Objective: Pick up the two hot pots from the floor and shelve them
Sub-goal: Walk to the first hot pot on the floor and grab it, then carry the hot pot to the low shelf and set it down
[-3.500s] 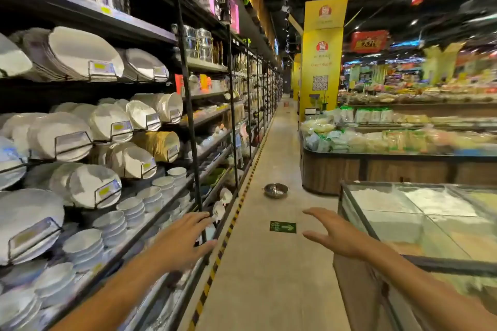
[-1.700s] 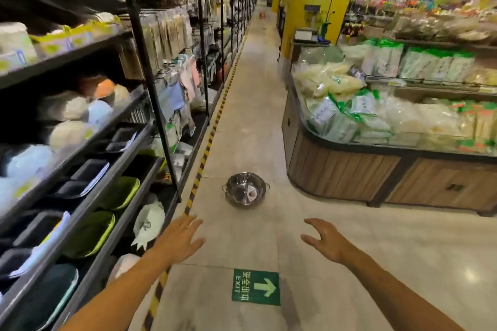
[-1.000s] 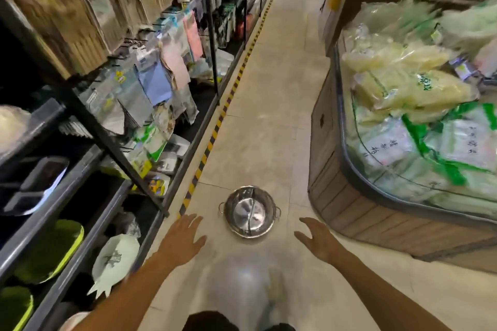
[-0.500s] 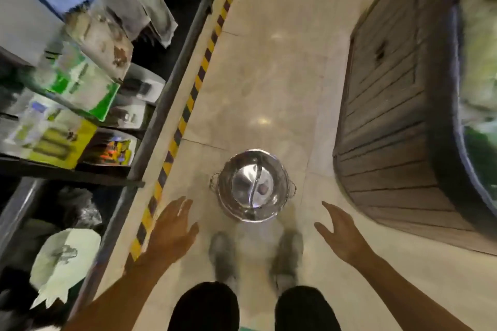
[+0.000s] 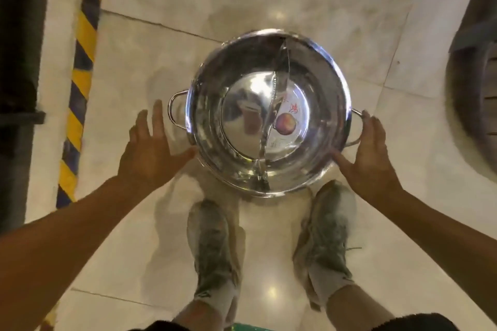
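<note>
On floor just ahead of shoes (image 5: pixel 269 244), steel pot (image 5: pixel 269 111): thin, stiff, prob light but slick. Left hand (image 5: pixel 150 153) spread wide by its handle (image 5: pixel 176 110); right hand (image 5: pixel 369 153) open, touching the other. Grab handles, not rim.

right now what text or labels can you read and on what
Round sticker inside the pot: one red character near its top, too blurred to read.
Small print at the sticker's lower edge: too small to read.
Green floor sign at the bottom edge: cut off, nothing legible.
</note>
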